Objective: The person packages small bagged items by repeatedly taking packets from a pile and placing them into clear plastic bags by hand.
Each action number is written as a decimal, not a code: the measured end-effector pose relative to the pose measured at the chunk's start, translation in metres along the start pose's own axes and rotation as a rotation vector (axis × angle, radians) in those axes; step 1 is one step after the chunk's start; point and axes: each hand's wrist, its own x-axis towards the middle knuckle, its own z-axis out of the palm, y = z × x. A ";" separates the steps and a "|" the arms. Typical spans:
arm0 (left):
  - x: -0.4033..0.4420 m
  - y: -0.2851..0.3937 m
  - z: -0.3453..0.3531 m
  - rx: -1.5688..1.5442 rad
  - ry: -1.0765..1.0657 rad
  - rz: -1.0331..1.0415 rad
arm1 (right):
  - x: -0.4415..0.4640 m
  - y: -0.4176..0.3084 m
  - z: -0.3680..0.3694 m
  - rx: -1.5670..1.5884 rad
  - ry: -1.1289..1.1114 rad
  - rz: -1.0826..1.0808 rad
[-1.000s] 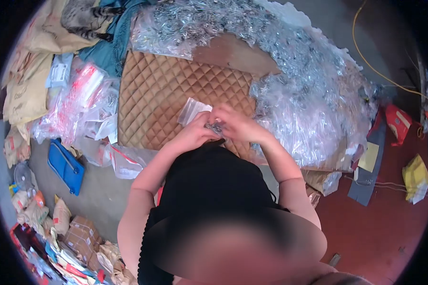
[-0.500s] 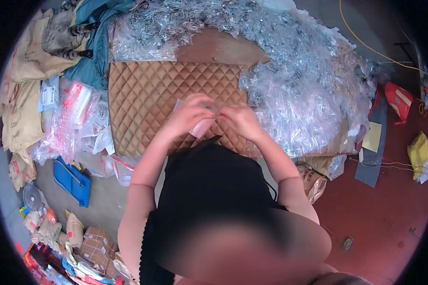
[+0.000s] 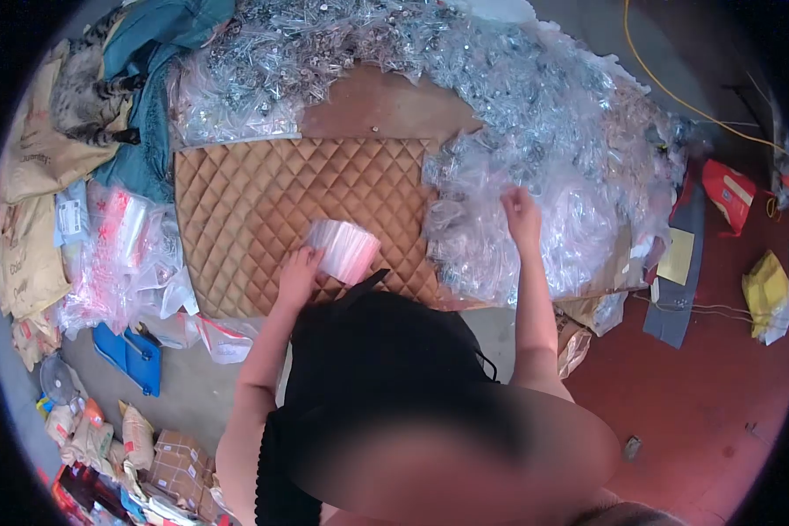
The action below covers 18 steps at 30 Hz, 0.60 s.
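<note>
Clear bags (image 3: 349, 252) lay against the left hand (image 3: 300, 275), likely for steadying — grip indeterminate; the right hand (image 3: 523, 217) — fingers narrow — hung over packets (image 3: 579, 241)

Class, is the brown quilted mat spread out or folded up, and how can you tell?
Spread out: the mat lies flat, its diamond stitching showing across a wide area.

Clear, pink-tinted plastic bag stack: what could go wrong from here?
The clear, pink-tinted plastic bag stack might slide or fan out; the left hand seems to touch only one edge. The pointed black cloth end beside it could catch it. At the loose heap of clear plastic bags, the right hand might snag several together.
</note>
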 end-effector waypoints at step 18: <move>-0.004 0.001 -0.028 -0.375 0.186 -0.303 | 0.294 0.043 0.151 -0.185 -0.133 -0.068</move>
